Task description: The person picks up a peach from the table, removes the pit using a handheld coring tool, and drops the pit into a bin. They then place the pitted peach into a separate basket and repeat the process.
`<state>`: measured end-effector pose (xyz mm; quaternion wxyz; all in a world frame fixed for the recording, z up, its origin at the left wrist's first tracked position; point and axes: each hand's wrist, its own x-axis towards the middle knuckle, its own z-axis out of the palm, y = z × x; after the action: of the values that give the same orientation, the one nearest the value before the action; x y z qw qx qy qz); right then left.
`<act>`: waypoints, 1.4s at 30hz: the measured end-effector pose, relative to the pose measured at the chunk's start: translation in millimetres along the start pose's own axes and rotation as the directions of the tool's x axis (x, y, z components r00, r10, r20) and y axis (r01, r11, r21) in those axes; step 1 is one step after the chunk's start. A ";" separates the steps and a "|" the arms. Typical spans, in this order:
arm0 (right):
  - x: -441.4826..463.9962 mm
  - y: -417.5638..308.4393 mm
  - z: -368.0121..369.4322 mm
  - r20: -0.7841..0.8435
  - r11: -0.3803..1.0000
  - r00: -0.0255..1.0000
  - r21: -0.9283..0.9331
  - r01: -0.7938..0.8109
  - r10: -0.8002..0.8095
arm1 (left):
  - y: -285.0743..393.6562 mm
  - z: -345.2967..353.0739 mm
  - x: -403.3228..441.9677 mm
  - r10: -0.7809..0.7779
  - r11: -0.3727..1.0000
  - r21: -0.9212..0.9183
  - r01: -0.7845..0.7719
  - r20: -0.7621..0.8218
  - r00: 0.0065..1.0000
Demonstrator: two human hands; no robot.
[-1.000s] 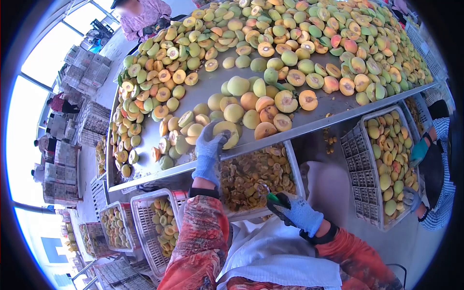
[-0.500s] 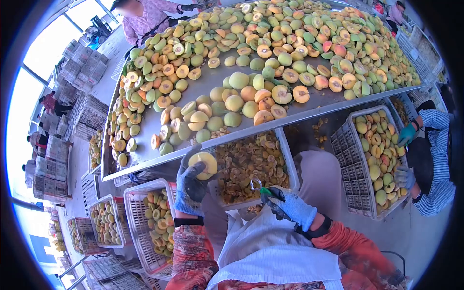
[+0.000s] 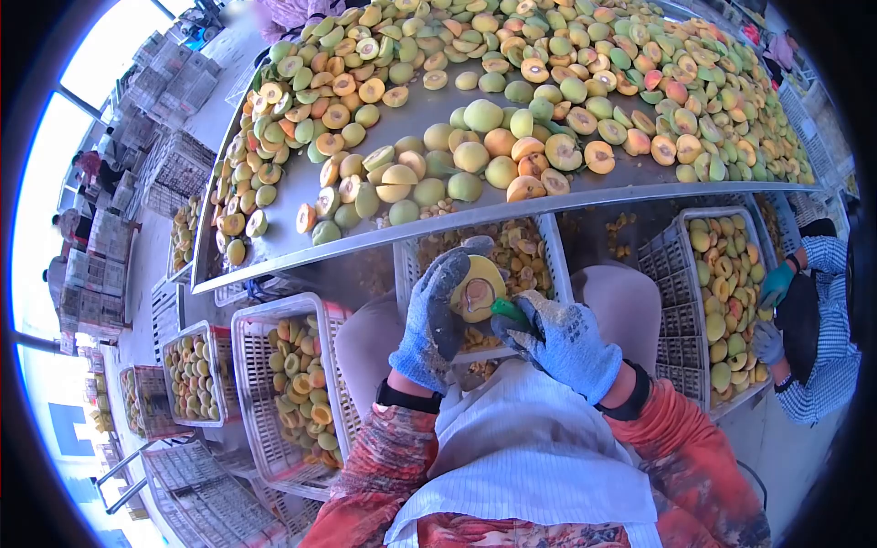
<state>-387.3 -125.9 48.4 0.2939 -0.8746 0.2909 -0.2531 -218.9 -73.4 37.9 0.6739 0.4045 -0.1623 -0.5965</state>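
In the head view my left hand [image 3: 437,310], in a blue and dark grey glove, is closed around a halved peach [image 3: 481,277], cut face toward me. The brown pit area shows in the middle of the flesh. My right hand [image 3: 571,345], gloved alike, grips the green handle of a pitting tool [image 3: 510,313]. The tool's metal loop is at the peach's cut face; how deep it sits I cannot tell. Below both hands stands a crate [image 3: 556,265] of brown pits and scraps, partly hidden by my hands.
A metal table [image 3: 402,137] piled with whole and halved peaches spans the front, its raised edge just beyond my hands. Peach crates stand at left [image 3: 239,365] and right [image 3: 674,310]. A co-worker's gloved hands [image 3: 775,288] are at the right crate.
My left hand has brought the peach half rightward to the tool and turned its cut face up. My right hand has moved slightly up, so the loop now meets the peach. The view has shifted slightly.
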 end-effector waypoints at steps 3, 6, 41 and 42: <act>-0.3 -0.2 -1.9 -0.001 0.999 1.000 -0.045 -0.001 0.001 | -2.7 4.3 -1.4 0.004 1.000 0.003 -0.004 -0.018 1.000; -1.4 -0.2 -3.9 0.017 0.998 1.000 -0.059 0.017 -0.016 | -4.3 3.9 -1.5 0.005 1.000 -0.006 -0.005 -0.040 0.999; -12.0 -12.5 -11.2 0.530 0.645 0.798 0.509 -0.571 0.288 | -14.4 12.8 9.0 0.450 0.696 0.658 -0.288 -0.088 0.889; -9.8 -11.1 -14.6 0.669 0.504 0.696 0.521 -0.689 0.260 | -7.6 10.8 7.9 0.239 0.776 0.621 -0.109 -0.130 0.962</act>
<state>-399.1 -117.6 63.2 0.7481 -0.5861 0.3111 -0.0128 -229.8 -84.2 36.9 0.5731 0.6409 -0.3133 -0.4034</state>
